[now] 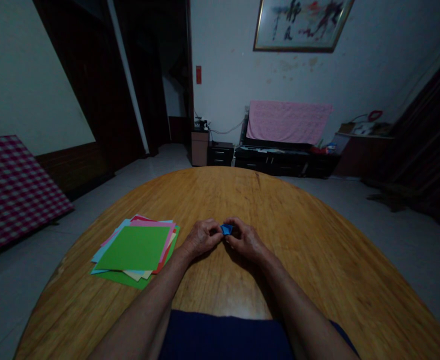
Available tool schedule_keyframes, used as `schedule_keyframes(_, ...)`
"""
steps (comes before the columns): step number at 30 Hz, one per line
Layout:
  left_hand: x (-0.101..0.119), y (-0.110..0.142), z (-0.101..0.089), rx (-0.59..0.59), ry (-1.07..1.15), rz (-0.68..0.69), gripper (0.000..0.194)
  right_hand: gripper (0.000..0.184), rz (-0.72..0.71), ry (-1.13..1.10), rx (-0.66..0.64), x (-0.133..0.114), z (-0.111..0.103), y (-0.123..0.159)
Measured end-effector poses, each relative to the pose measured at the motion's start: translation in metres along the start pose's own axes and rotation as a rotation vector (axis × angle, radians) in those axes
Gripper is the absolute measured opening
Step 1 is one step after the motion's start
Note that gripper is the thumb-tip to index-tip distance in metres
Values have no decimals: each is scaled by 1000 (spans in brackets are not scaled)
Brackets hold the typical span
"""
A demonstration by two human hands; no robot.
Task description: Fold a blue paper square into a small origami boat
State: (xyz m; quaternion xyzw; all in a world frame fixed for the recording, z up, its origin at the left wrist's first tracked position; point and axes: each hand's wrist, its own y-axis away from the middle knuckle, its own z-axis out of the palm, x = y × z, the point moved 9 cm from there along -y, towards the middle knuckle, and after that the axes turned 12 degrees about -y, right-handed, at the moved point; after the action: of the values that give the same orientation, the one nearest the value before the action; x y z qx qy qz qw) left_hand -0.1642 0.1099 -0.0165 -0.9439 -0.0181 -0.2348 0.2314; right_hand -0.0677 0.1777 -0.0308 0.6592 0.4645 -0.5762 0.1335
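A small folded piece of blue paper [226, 229] sits between my two hands over the middle of a round wooden table [317, 260]. My left hand [202, 237] pinches its left side with curled fingers. My right hand [245, 239] grips its right side, fingers closed round it. Most of the blue paper is hidden by my fingers. Both forearms rest on the table.
A loose stack of coloured paper sheets [135, 250], green on top with pink, blue and red below, lies left of my hands. Beyond the table are a tiled floor, a low dark cabinet with a pink cloth [287, 121], and a checked red cloth [10, 190] at left.
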Motion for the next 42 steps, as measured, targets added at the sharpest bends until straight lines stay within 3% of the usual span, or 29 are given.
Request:
schedule_keyframes(4,-1,1,0,-35,-11,-3,10,19,-30,83,-35,-7,1,2)
schedule_keyframes(13,0,2,7,-131,-170,52,11,13,-126,357,-104,-14,4,2)
schedule_keyframes(18,-1,2,9,-113,-175,79,11,13,-61,395,-71,-11,0,2)
schedule_keyframes(22,2,2,11,-121,-189,91,10,27,-39,408,-62,-10,3,4)
schedule_keyframes(29,6,1,12,-119,-189,95,9,21,-49,419,-77,-9,8,2)
schedule_keyframes(42,-1,2,1,-86,-28,-23,8,13,-40,389,-77,-10,6,2)
